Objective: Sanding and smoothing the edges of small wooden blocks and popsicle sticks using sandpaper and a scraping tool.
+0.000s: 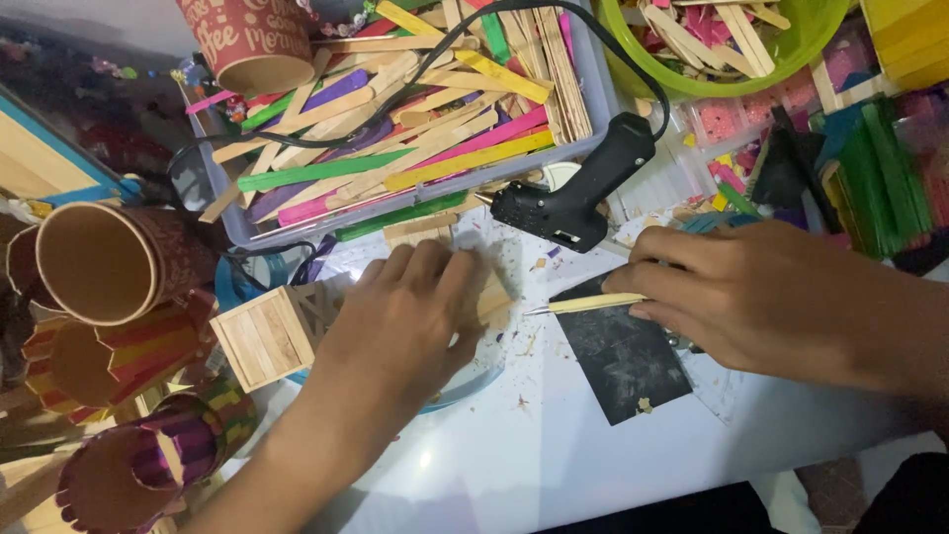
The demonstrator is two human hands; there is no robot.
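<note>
My left hand [395, 326] lies flat, fingers together, pressing down on a panel of plain wooden sticks [491, 293] on the white table; most of the panel is hidden beneath it. My right hand [751, 292] pinches a thin pale wooden stick [583, 305] that points left, its tip over a black square sheet [623, 356]. A black glue gun [578, 193] rests just beyond both hands, nozzle to the left, its cable looping over the tray.
A grey tray [593, 89] of coloured craft sticks sits behind, a green bowl [791, 59] of sticks at the back right. A small wooden stick box [262, 336], paper cups [99, 262] and stick-covered holders [129, 475] crowd the left.
</note>
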